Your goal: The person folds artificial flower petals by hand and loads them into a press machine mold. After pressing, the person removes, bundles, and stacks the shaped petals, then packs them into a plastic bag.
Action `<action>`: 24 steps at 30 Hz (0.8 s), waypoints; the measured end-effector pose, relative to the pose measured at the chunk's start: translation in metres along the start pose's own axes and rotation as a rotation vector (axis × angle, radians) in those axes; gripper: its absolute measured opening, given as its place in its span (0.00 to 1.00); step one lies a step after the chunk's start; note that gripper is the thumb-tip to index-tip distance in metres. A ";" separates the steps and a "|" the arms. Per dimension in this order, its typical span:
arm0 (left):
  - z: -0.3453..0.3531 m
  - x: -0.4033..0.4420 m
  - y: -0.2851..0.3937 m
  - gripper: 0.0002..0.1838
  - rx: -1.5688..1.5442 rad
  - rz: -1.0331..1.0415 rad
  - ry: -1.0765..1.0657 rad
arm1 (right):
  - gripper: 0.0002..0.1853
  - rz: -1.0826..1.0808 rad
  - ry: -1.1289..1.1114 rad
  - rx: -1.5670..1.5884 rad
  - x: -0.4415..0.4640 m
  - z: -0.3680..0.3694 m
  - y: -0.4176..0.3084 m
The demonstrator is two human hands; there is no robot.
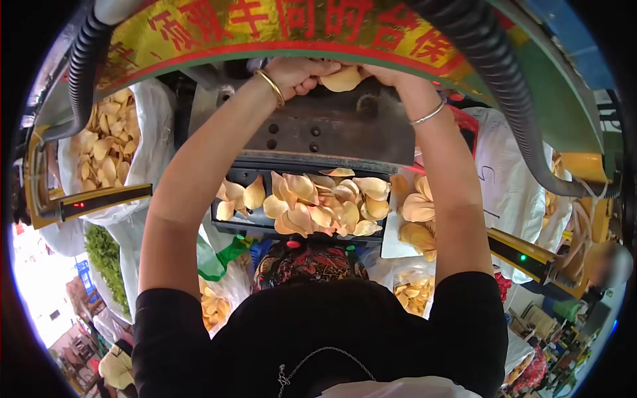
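Note:
At the machine's metal bed (332, 136), a tan, curved, shell-like piece (342, 79) is between my two hands. My left hand (300, 74), below a gold bangle, has its fingers curled at the piece's left edge. At the right edge is my right hand (385, 74), below a silver bangle; its fingers are largely hidden by the piece and the machine's front panel. Closer to my body, a black tray (252, 227) holds a heap of similar tan pieces (315, 202). More of these pieces (418, 209) lie beside the tray, partly behind my right forearm.
A yellow panel with red characters (285, 23) arches over my hands. Yellow sensor bars (106, 202) (524, 255) flank my arms. Black corrugated hoses (494, 73) hang at both sides. White sacks (149, 126) of tan pieces stand around, with several people farther back.

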State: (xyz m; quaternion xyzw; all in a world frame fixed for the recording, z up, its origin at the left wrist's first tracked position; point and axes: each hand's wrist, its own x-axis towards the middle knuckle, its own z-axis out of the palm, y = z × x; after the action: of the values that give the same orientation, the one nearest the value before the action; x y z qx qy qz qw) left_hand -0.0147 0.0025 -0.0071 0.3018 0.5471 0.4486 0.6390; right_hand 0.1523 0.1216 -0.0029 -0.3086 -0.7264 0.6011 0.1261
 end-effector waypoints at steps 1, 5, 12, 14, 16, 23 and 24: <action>-0.007 0.000 -0.003 0.07 -0.007 -0.007 0.012 | 0.21 0.004 -0.014 0.004 -0.001 0.000 0.000; -0.029 0.001 -0.018 0.12 0.338 0.182 0.079 | 0.21 -0.059 -0.060 -0.057 -0.002 0.000 -0.001; 0.025 -0.022 -0.005 0.20 0.565 0.273 0.350 | 0.23 -0.258 -0.074 -0.234 0.006 -0.009 0.005; 0.033 0.000 -0.027 0.21 0.310 0.297 0.328 | 0.21 -0.401 -0.197 -0.224 0.039 -0.026 0.051; 0.025 0.013 -0.020 0.24 0.629 0.301 0.279 | 0.15 -0.285 -0.126 -0.154 0.031 -0.027 0.050; 0.023 0.045 -0.030 0.17 0.362 0.069 0.398 | 0.10 -0.020 -0.217 -0.140 0.025 -0.023 0.017; 0.020 0.047 -0.031 0.16 0.467 0.135 0.471 | 0.10 -0.033 -0.220 -0.137 0.029 -0.021 0.014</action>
State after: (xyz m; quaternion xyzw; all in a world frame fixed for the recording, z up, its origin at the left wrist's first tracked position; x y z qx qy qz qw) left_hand 0.0119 0.0338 -0.0500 0.3635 0.7464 0.4098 0.3777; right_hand 0.1448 0.1568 -0.0164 -0.2365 -0.7802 0.5780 0.0342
